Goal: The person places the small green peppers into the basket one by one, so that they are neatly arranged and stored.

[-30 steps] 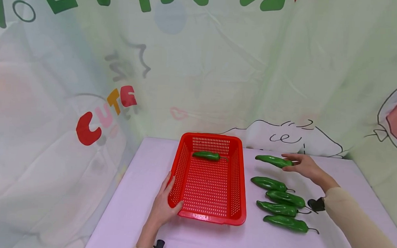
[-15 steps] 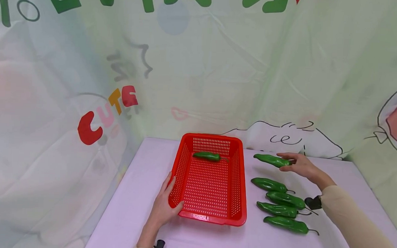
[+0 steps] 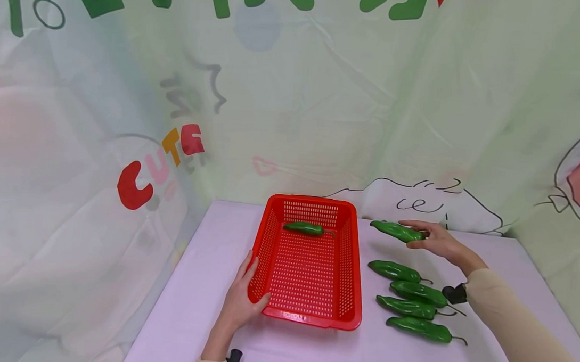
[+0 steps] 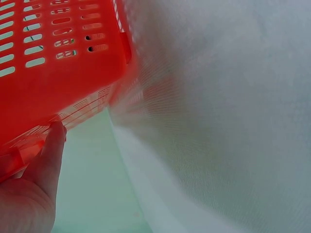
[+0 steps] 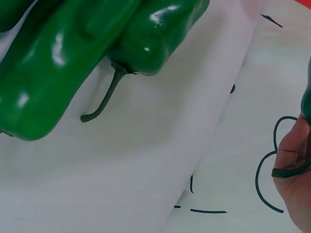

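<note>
In the head view my left hand [image 3: 240,303] grips the near-left corner of a red perforated plastic basket [image 3: 309,320], fingers along the side and thumb at the front rim. The left wrist view shows that hand [image 4: 36,184] against the basket's outer wall [image 4: 73,77]. One green chili pepper [image 3: 305,228] lies inside, toward the far end. Right of the basket, my right hand [image 3: 436,240] holds another green chili pepper [image 3: 391,230] by its stem end, tip pointing left, above the table. Its stem [image 5: 289,172] crosses the fingers in the right wrist view.
Several green chili peppers lie in a column right of the basket, from the farthest pepper [image 3: 393,270] to the nearest pepper [image 3: 420,329]. Some peppers [image 5: 43,73] loom large in the right wrist view. A printed cloth backdrop [image 3: 311,112] rises behind the pale table [image 3: 180,315].
My right hand has shifted slightly left and a little farther back with the chili pepper. The left hand stays on the basket corner; the head view has swung slightly.
</note>
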`<state>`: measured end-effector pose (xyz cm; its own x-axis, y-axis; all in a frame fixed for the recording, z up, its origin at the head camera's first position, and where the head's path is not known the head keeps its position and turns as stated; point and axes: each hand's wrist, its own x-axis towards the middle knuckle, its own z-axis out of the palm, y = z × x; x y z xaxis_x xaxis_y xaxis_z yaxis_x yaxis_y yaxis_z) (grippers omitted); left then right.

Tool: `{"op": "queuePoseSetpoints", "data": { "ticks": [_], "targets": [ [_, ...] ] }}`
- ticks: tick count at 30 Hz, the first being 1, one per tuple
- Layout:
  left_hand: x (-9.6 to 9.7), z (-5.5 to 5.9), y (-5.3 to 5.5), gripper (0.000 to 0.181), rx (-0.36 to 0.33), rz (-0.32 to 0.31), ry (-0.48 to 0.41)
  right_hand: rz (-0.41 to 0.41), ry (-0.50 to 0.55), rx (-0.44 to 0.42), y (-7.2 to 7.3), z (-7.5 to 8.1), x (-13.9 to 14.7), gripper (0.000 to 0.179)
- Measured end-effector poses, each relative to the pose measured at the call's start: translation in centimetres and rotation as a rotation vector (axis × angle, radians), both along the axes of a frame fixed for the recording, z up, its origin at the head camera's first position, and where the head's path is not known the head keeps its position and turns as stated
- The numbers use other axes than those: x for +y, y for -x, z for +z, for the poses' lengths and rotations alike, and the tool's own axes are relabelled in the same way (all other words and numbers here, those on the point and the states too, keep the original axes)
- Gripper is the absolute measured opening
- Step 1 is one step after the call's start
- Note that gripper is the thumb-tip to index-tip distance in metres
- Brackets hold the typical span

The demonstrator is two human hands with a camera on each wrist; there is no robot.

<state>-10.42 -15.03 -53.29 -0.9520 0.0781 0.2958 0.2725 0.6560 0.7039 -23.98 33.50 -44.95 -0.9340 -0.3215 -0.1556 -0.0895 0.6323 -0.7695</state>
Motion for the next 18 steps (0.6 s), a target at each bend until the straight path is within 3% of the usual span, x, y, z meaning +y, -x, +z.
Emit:
{"op": "queuePoseSetpoints", "data": {
  "ticks": [18],
  "targets": [
    [0.0,0.0,0.0,0.087,0.018,-0.010,-0.016,0.033,-0.021,0.063,0.4,1.6,-1.7,0.063]
  ]
}}
